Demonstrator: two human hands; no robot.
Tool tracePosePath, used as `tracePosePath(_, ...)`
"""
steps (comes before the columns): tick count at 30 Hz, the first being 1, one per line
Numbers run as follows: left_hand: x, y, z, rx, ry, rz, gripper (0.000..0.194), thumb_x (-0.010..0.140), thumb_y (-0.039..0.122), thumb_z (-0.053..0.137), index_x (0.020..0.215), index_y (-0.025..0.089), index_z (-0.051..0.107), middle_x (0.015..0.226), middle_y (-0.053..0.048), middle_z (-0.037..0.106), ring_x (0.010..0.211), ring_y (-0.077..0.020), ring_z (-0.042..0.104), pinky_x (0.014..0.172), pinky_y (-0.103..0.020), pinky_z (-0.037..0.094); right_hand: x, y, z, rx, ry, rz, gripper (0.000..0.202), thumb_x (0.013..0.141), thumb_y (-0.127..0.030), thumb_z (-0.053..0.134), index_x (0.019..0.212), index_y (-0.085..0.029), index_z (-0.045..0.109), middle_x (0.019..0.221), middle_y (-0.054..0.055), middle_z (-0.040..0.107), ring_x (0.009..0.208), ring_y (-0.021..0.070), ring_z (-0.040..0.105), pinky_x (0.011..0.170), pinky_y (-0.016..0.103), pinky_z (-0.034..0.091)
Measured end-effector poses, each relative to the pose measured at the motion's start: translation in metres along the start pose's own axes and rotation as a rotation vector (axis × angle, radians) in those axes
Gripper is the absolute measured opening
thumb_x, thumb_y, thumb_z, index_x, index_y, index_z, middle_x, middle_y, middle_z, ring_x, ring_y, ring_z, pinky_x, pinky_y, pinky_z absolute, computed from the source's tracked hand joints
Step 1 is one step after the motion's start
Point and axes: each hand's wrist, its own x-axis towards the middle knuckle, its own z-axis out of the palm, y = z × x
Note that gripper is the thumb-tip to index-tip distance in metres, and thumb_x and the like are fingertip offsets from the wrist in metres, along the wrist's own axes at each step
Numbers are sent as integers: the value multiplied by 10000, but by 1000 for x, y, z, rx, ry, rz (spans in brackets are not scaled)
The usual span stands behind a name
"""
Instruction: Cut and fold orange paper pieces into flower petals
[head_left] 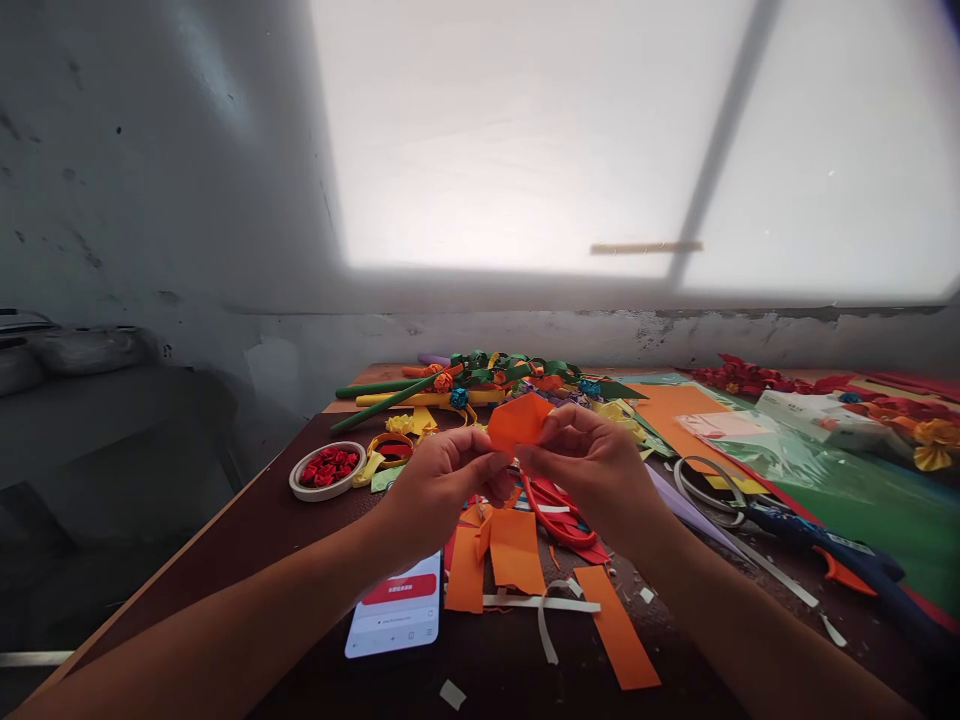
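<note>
Between both hands, above the middle of the table, is a small piece of orange paper (pixel 516 422) with a rounded upper edge. My left hand (pixel 454 475) pinches its lower left side between thumb and fingers. On the right side, my right hand (pixel 589 460) grips the same paper, thumb towards its lower edge. Just below the hands lie red-handled scissors (pixel 566 530), partly hidden by my right hand. Cut orange paper strips (pixel 517 550) lie under and in front of them, and one longer orange strip (pixel 619 630) lies nearer to me.
A lit smartphone (pixel 397 610) lies by my left forearm. Further left stands a white tape ring (pixel 296 475) holding red paper pieces. Green paper stems and flowers (pixel 487 370) are piled at the back. A dark blue glue gun (pixel 817 530) with an orange trigger lies right, beside plastic-wrapped sheets (pixel 780 450).
</note>
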Motion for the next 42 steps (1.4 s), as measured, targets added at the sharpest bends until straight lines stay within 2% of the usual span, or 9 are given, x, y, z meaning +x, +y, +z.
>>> tracePosePath(4,1,-5,-5,-15,12,16,168,892,280,611,789,149,591,691,-33,673,652,-140,601,679,-275,478,1,-1,-2,44,-7,-43,469,644,-297,908,802,-223,472,637,-73,651,557,114,633,561,223,525)
tracePosePath(8,2,-5,-12,23,-27,59,153,892,288,560,833,152,596,744,-29,654,716,-157,612,728,-291,477,5,1,-10,-22,-71,-174,291,821,-385,770,995,-233,593,812,1,724,724,149,682,699,281,568)
tracePosePath(11,2,-1,-15,59,-46,75,195,873,342,613,829,153,590,751,-13,627,714,-154,611,722,-291,480,7,4,-15,-126,-72,-226,201,787,-337,802,910,-201,720,808,29,739,745,160,691,683,261,566)
tracePosePath(20,2,2,-13,5,126,191,226,830,250,736,849,198,517,709,61,595,665,-103,592,679,-244,505,6,7,-12,-84,-75,-174,149,716,-285,847,816,-203,772,727,15,737,637,139,672,588,243,558)
tracePosePath(26,1,1,-22,186,50,341,11,885,185,667,895,190,669,822,2,670,773,-115,628,735,-235,511,6,6,-11,-42,-89,-126,176,710,-318,851,778,-183,762,676,24,727,601,144,674,607,266,578)
tracePosePath(29,0,1,-25,295,-8,418,116,855,146,691,949,188,743,906,-46,714,872,-156,658,805,-267,530,7,2,-13,-34,-86,-50,227,693,-354,862,793,-175,765,629,18,715,553,131,659,570,247,568)
tracePosePath(32,-1,1,-25,339,68,463,129,792,142,764,904,205,775,874,-45,737,831,-163,669,780,-273,539,7,0,-14,-32,-113,1,256,711,-390,848,818,-173,764,645,20,714,570,138,668,579,258,578)
tracePosePath(37,-1,3,-21,310,173,457,56,744,159,812,780,194,789,786,-45,748,723,-162,671,683,-272,543,2,4,-12,-164,-153,-288,233,686,-278,879,872,-217,753,813,23,731,744,167,687,697,289,580)
tracePosePath(42,-1,5,-14,215,212,458,53,733,155,820,754,196,791,739,-28,731,670,-138,640,638,-250,528,-2,8,-11,-425,-32,-501,191,788,-273,805,973,-256,758,913,44,740,865,210,689,799,348,572)
